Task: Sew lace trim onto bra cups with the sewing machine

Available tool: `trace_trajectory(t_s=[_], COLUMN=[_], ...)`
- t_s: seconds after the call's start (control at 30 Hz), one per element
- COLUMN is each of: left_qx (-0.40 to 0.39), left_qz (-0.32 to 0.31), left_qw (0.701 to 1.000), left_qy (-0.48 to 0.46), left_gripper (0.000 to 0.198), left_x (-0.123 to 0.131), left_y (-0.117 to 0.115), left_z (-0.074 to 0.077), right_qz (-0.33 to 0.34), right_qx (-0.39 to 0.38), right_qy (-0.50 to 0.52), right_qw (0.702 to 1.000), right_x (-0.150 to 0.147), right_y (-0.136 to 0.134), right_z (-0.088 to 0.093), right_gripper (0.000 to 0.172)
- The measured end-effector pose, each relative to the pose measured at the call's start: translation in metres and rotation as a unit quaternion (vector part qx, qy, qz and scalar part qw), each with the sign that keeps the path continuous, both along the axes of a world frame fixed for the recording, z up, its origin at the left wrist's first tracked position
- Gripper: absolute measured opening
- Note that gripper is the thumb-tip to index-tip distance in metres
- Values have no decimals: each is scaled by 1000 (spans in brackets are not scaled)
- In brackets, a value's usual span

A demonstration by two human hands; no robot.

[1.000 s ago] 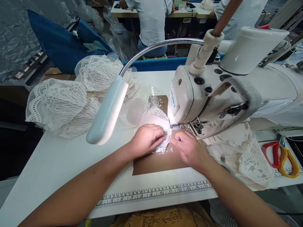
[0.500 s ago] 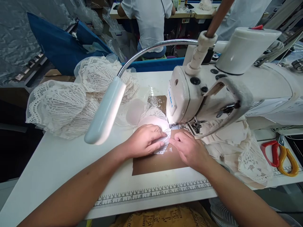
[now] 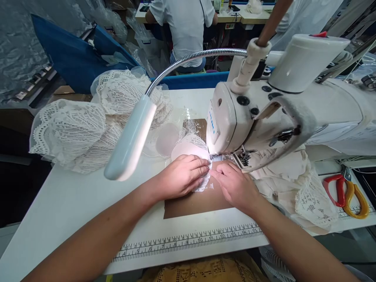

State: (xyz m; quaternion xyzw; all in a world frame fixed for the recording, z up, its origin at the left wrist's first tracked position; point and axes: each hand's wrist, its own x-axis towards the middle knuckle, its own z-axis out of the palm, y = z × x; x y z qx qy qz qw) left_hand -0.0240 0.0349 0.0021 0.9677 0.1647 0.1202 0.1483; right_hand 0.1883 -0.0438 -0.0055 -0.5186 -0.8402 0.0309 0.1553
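A white lace piece with a smooth padded cup [image 3: 188, 150] lies under the needle end of a white sewing machine [image 3: 225, 121]. Flat on the lace, fingers stretched toward the presser foot, rests my left hand [image 3: 183, 174]; it is open. My right hand [image 3: 233, 182] is closed just right of the foot, its fingers curled and its fingertips pinching the right edge of the lace. Beneath both hands is a brown sheet [image 3: 188, 207] on the white table. The foot and needle are partly hidden by the machine head and my fingers.
Stacked lace pieces [image 3: 70, 129] lie at left, more lace pieces [image 3: 314, 199] under the machine arm. Red and yellow-handled scissors [image 3: 357, 199] sit at right. A gooseneck lamp [image 3: 131, 137] hangs over the table. A printed ruler [image 3: 188, 243] runs along the front edge. A person [image 3: 188, 31] sits beyond.
My left hand has shifted slightly right and its fingers now lie closer together over the lace, covering more of it. My right hand has barely moved.
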Motion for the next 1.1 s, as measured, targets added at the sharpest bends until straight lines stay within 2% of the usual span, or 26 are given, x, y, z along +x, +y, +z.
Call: trace_trajectory(t_s=[0.13, 0.4, 0.6, 0.73, 0.93, 1.1], left_qx=[26, 71, 83, 57, -5, -15], left_qz=[4, 38, 62, 49, 41, 46], left_qw=[1000, 995, 993, 997, 999, 999], left_qy=[15, 64, 61, 29, -15, -6], left_gripper=[37, 44, 45, 42, 32, 29], left_x=[2, 8, 9, 4, -1, 0], left_y=[1, 3, 5, 2, -6, -7], left_z=[-3, 4, 1, -1, 3, 2], right_qz=[-2, -73, -78, -39, 49, 70], right_qx=[-6, 22, 24, 3, -31, -47], right_qy=[-6, -49, -50, -8, 3, -12], right_qw=[1000, 996, 995, 999, 998, 996], right_x=[1, -5, -3, 4, 8, 6], right_y=[0, 5, 4, -2, -7, -7], right_z=[0, 1, -2, -2, 1, 3], right_gripper=[38, 43, 41, 42, 31, 26])
